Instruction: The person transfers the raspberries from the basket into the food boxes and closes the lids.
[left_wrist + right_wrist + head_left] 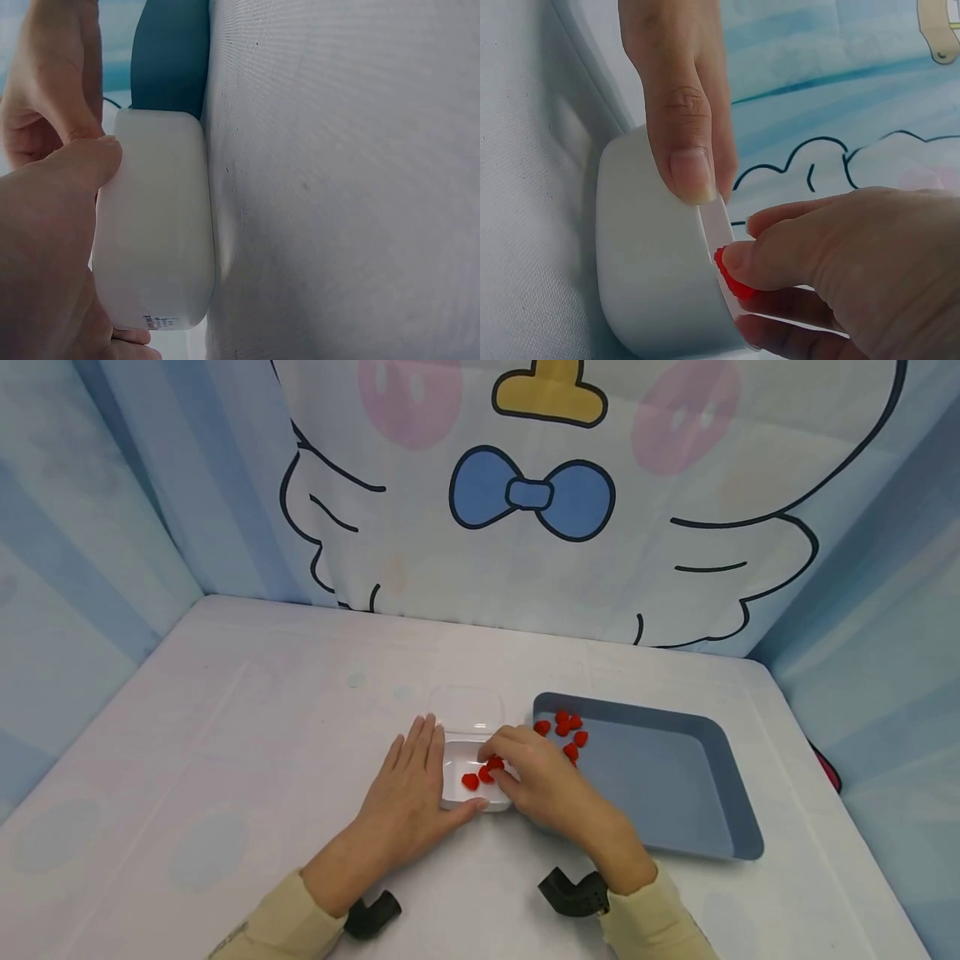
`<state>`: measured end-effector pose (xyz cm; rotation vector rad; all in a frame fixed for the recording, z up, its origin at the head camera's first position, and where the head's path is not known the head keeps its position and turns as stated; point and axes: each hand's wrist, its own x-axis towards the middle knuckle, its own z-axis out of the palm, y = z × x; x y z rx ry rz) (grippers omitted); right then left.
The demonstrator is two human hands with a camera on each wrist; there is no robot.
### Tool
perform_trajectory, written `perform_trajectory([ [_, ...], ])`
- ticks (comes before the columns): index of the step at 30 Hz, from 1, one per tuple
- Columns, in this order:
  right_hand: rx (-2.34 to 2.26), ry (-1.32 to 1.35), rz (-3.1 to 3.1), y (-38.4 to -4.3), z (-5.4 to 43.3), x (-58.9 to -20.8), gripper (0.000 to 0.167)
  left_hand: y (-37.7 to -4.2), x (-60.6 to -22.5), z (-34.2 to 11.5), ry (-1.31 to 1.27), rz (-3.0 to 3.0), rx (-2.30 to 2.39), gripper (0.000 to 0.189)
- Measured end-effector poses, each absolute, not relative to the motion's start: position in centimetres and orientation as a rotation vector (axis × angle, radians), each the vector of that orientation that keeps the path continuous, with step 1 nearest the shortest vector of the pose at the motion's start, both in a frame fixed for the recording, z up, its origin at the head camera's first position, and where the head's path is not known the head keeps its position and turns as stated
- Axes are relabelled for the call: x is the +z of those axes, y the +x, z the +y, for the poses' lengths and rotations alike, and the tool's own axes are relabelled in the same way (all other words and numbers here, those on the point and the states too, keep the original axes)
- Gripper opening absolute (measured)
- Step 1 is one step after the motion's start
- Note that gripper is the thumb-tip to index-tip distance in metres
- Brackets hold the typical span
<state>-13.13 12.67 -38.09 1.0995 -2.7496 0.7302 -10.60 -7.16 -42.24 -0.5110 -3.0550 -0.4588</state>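
A small white box (453, 794) stands on the table with red heart-shaped pieces (470, 782) in it. My left hand (408, 802) lies along its left side, fingers straight, while the thumb (86, 159) rests on the near rim. Over the right part of the box is my right hand (543, 781), its thumb and fingers pinching a red heart-shaped piece (735, 276) at the rim. Its curled fingers partly hide the inside of the box. The box's clear lid (467, 708) lies folded back behind it.
A blue-grey tray (660, 777) stands right of the box, with several more red pieces (562, 722) gathered at its left end. Patterned cloth walls (532, 577) border the white table (187, 735) at the back and both sides.
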Motion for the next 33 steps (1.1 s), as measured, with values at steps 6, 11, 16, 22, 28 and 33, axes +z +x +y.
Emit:
perform_trajectory([
  [6,0.711,1.163,-2.815,-13.0,12.5,-38.2,0.021,-10.6,-42.3,-7.2,-0.510,-3.055,-0.464,0.106],
  [11,0.689,1.184,-2.876,-12.9,12.3,-38.1,0.020,-10.6,-42.2,-7.2,-0.517,-3.049,-0.468,0.107],
  [16,0.681,1.197,-2.887,-12.9,12.3,-38.2,0.021,-10.5,-42.2,-7.2,-0.520,-3.047,-0.473,0.107],
  [22,0.761,1.161,-2.801,-13.1,12.7,-37.9,0.022,-10.5,-42.2,-7.1,-0.512,-3.051,-0.461,0.107],
  [28,0.800,1.071,-2.666,-13.6,13.9,-37.5,0.022,-10.6,-42.2,-7.0,-0.500,-3.041,-0.455,0.109],
  [33,0.829,1.028,-2.646,-14.1,14.8,-37.3,0.019,-10.6,-42.3,-7.0,-0.491,-3.037,-0.471,0.109],
])
